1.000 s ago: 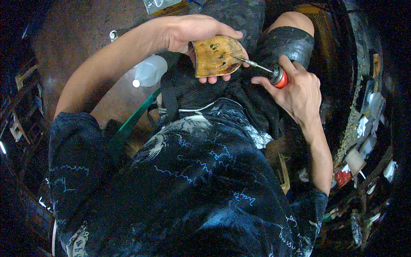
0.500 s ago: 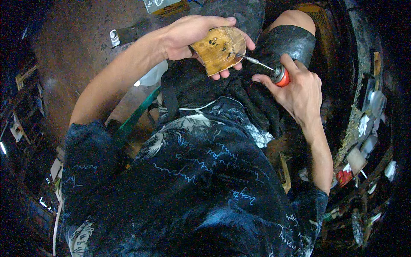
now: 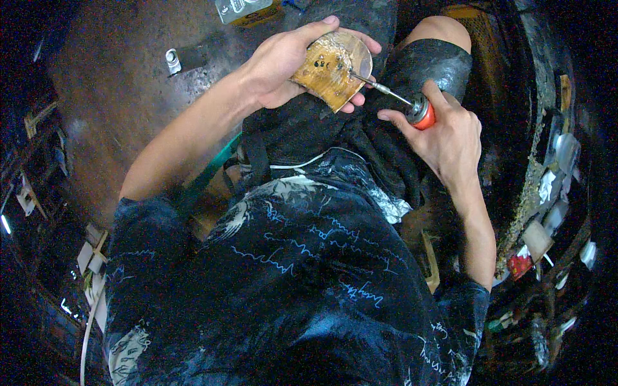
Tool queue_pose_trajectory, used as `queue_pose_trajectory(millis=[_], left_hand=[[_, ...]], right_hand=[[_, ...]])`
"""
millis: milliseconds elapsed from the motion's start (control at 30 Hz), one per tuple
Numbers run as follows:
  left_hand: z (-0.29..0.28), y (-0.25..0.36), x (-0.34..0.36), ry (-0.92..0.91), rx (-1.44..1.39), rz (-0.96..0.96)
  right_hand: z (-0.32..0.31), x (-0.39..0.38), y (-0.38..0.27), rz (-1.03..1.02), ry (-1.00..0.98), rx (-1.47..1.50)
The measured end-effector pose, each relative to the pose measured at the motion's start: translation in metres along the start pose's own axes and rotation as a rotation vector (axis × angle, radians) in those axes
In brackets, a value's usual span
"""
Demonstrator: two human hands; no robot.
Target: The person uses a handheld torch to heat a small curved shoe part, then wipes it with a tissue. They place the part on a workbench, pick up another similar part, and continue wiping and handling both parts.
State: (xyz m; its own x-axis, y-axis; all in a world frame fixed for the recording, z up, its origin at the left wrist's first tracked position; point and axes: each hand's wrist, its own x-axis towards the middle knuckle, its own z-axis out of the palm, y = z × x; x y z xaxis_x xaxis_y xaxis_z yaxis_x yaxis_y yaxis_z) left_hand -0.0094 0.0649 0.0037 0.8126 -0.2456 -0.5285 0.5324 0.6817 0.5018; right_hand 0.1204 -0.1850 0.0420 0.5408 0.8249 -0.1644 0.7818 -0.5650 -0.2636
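My left hand [image 3: 281, 72] is cupped under and around a curved yellow-brown piece [image 3: 327, 82], wood or horn by its look, with dark marks and a pale, rough patch on its upper face. From the right, the thin metal shaft [image 3: 386, 91] of a hand tool reaches over it, and its tip rests at or just above the piece's right part. My right hand [image 3: 450, 132] is wrapped around the tool's orange-red body [image 3: 423, 118] with a dark collar, thumb held off to the side. The tool's rear end is hidden in the palm.
My leg in a black shiny covering [image 3: 431, 67] is behind the tool. A dark cylinder with a silver end [image 3: 172, 61] lies on the brown floor [image 3: 96, 103], and a clear-topped box [image 3: 248, 11] stands farther away. Several scraps and a red packet [image 3: 519, 264] are at the right.
My left hand and forearm have shifted slightly, and the yellow-brown piece has turned and tilted a little. The tool and my right hand have hardly moved.
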Motion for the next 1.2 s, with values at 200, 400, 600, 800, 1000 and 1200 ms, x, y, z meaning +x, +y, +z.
queue_pose_trajectory(millis=[200,400,600,800,1000,1200], left_hand=[[0.007,-0.003,0.006,0.058,-0.042,0.102],[0.012,-0.005,0.015,0.116,-0.064,0.187],[0.018,-0.004,0.012,0.164,-0.138,0.199],[0.021,-0.004,0.008,0.203,-0.186,0.231],[0.02,-0.01,0.016,0.232,-0.174,0.291],[0.023,-0.019,0.026,0.283,-0.179,0.387]], right_hand=[[0.002,-0.001,0.001,0.008,0.026,0.011],[0.001,0.001,0.0,0.014,0.013,0.0],[-0.003,0.001,-0.004,0.093,-0.013,-0.006],[0.0,0.0,-0.002,0.056,-0.02,0.0],[0.003,-0.003,0.001,0.038,0.025,0.012],[0.002,-0.001,0.001,0.032,0.021,0.006]])
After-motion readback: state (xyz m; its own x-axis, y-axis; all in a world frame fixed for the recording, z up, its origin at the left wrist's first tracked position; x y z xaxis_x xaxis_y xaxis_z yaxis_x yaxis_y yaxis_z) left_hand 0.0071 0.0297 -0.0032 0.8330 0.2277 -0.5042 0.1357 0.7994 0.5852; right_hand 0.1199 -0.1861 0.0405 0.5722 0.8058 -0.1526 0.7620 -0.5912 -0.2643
